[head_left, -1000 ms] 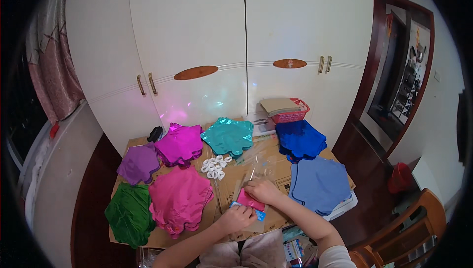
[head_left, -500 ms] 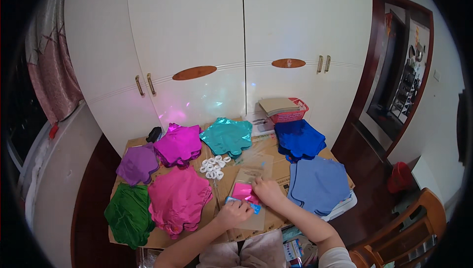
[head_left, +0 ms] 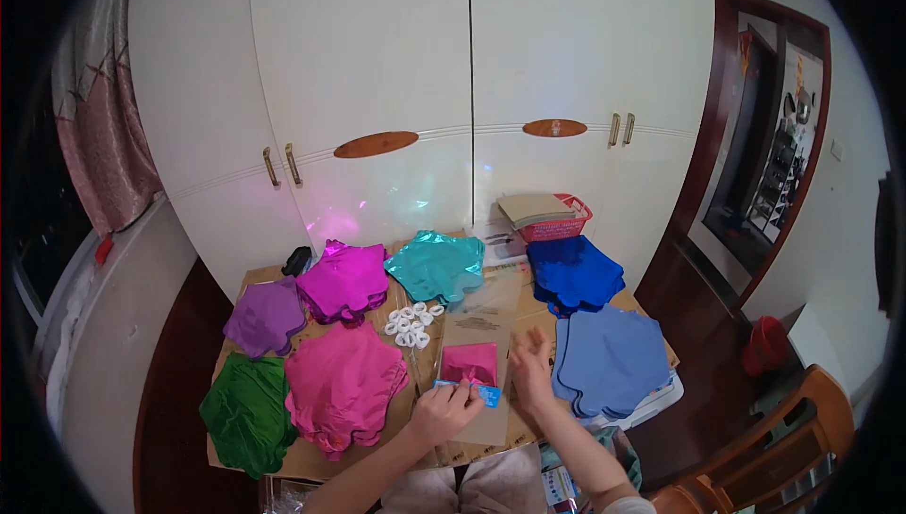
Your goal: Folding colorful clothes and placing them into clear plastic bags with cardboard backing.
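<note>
A clear plastic bag (head_left: 486,311) lies on the cardboard-topped table, around or beneath a folded shiny pink piece (head_left: 469,360) and a blue card (head_left: 488,396); which one I cannot tell. My left hand (head_left: 448,413) is curled, its fingertips pressed on the card's upper edge and the bottom of the pink piece. Just right of the bag, my right hand (head_left: 532,370) hovers with fingers apart and nothing in them. Several white ring-shaped bands (head_left: 411,323) sit in a cluster to the left of the bag.
Around the edges lie stacks of scalloped foil sheets: green (head_left: 247,412), pink (head_left: 342,389), purple (head_left: 264,317), magenta (head_left: 343,278), teal (head_left: 436,267), dark blue (head_left: 576,271) and grey-blue (head_left: 612,361). A red basket (head_left: 557,229) holding brown card stands at the back. A wooden chair (head_left: 783,438) is at right.
My right hand has let go of the pink piece and moved right, its fingers spreading. The pink piece now lies flat and squared above the blue card. My left hand has barely moved.
</note>
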`<state>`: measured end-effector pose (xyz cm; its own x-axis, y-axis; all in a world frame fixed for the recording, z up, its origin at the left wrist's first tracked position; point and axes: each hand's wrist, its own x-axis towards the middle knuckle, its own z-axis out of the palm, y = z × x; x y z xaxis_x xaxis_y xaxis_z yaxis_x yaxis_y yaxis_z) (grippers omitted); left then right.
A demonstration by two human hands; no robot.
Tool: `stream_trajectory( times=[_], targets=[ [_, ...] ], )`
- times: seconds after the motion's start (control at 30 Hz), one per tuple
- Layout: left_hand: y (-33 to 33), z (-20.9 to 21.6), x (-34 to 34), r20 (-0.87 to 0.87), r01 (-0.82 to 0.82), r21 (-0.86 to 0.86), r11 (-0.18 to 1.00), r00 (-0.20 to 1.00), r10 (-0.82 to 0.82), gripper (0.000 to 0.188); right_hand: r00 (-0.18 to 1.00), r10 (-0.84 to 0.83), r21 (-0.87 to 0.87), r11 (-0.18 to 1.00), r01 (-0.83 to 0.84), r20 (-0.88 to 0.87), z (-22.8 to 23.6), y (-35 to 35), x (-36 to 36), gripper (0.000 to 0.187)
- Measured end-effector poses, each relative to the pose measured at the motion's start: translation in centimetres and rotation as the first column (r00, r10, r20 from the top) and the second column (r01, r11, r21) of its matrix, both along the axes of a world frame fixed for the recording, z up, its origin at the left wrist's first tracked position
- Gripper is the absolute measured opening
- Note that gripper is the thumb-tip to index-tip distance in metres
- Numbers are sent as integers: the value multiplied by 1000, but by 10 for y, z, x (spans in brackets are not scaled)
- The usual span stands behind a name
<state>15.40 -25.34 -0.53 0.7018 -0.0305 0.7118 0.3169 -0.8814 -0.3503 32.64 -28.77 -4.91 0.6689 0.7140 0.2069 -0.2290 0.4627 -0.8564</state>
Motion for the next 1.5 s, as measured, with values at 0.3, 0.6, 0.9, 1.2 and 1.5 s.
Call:
stream_trajectory(
  times=[0.3, 0.6, 0.9, 1.2, 1.5],
  targets=[
    [-12, 18, -7, 41, 29, -5, 1000, 999, -29, 7, 691, 507, 62, 826, -560, -515, -10, -33, -34, 46],
    [-14, 16, -16, -3, 31, -4, 1000, 1000, -31, 11, 780, 425, -149, 829, -539, -459, -25, -48, -36, 23],
    [-42, 10, -45, 375, 191, -825, 533, 889, 263, 35, 828, 526, -280, 780, -560, -194, -5, -67, -30, 29],
    [-50, -40, -54, 484, 781, -314, -539, 620, 617, 11, 730, 660, -457, 713, -532, 180, 12, -72, -49, 29],
    [-49, -28, -55, 428, 738, -452, -502, 673, 603, 7, 860, 509, -229, 833, -504, -40, 53, -57, -44, 33]
  ],
)
